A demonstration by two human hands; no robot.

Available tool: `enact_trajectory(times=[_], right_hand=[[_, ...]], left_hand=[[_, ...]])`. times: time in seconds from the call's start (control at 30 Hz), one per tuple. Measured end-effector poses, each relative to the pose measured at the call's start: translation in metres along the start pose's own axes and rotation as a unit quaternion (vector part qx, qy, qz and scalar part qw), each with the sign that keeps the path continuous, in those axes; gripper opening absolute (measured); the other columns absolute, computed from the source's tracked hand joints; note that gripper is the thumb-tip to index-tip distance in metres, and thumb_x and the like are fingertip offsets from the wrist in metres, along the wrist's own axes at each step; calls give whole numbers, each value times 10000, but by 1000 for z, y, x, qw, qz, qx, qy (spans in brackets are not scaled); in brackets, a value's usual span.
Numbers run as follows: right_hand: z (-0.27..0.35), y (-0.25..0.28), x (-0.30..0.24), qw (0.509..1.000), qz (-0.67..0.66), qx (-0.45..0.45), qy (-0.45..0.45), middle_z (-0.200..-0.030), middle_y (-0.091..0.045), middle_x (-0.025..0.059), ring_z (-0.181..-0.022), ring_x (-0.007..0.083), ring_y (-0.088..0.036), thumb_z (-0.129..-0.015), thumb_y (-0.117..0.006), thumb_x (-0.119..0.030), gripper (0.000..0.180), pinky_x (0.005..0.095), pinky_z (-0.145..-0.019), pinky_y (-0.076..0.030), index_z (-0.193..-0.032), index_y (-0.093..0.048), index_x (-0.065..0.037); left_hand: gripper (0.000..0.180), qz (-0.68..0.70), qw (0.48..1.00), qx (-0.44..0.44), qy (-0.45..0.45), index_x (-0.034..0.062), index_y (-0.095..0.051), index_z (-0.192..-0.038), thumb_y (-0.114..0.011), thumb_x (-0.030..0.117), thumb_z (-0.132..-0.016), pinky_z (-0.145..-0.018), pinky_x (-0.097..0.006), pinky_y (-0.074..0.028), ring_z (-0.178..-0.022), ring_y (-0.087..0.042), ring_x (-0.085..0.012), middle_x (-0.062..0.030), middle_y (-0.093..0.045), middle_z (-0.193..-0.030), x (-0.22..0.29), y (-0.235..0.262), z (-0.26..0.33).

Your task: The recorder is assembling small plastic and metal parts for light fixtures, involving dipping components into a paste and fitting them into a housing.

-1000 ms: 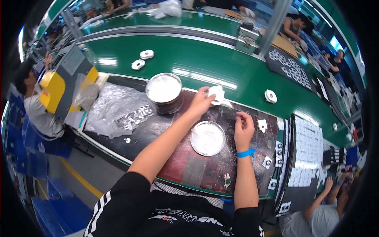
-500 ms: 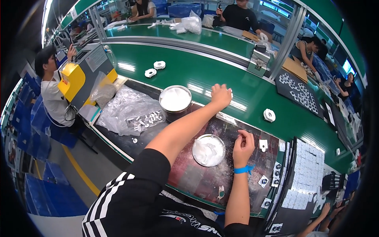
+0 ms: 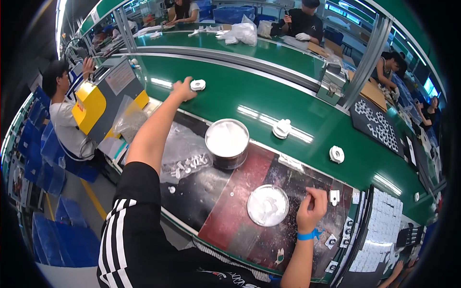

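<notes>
Left hand point(image 3: 181, 90) now farther out, at white part point(image 3: 197, 85)

The left hand point(image 3: 182, 89) reaches a white part point(image 3: 197, 85) on the green belt point(image 3: 249, 91); the right hand point(image 3: 311, 211) rests beside a white dish point(image 3: 267, 205).

A clear plastic bag point(image 3: 185, 153) holding small white parts lies crumpled just left of the round tin of white paste point(image 3: 227, 143) on the worktop. Further left of the tin, the yellow machine point(image 3: 91, 106) carries a slanted pale label panel point(image 3: 119, 78) on top. Beyond the tin, across the green belt, a bulging clear bag point(image 3: 242, 32) sits.
</notes>
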State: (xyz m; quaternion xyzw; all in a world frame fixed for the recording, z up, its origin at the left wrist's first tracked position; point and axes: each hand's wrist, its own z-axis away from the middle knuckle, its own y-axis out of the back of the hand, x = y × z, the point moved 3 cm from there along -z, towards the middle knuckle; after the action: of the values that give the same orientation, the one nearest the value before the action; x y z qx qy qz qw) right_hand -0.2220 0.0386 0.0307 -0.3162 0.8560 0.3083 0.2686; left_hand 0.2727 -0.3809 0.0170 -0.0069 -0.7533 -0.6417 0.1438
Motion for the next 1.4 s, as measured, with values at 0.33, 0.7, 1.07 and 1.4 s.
enact_trajectory(times=[0.33,0.7,1.07,1.4], right_hand=[[9,-4,9,998,39,-40,-6,-850,-562,114,-732,215,-544,-772,-504,130,222,283,-607,-430,-911,-630,10],[6,-3,11,997,61,-30,-42,-812,-581,138,-716,274,-580,-721,-537,120,239,328,-624,-462,-891,-653,-1],[7,-5,1,999,20,-41,-2,-817,-585,116,-709,241,-587,-737,-571,120,203,311,-617,-481,-865,-666,-6],[9,1,5,999,-32,-27,13,-851,-585,104,-677,196,-577,-754,-583,127,206,278,-566,-462,-886,-666,-7]], left_hand=[[722,29,993,-57,-99,375,-423,-1397,-743,340,-751,-1004,-509,-457,-1209,-526,-422,-207,-538,-1292,-32,-65,-62],[483,156,976,19,-148,94,-624,-1207,-758,310,-797,-881,-406,-509,-1039,-652,-354,-209,-672,-1106,-2,-36,-57],[354,240,955,125,-125,85,-537,-1235,-629,160,-901,-800,-410,-516,-922,-673,-320,-189,-672,-1055,-57,-79,-51],[337,485,790,-258,-271,90,-548,-1224,-654,190,-920,-732,-282,-474,-859,-564,-100,-16,-600,-983,284,67,92]])
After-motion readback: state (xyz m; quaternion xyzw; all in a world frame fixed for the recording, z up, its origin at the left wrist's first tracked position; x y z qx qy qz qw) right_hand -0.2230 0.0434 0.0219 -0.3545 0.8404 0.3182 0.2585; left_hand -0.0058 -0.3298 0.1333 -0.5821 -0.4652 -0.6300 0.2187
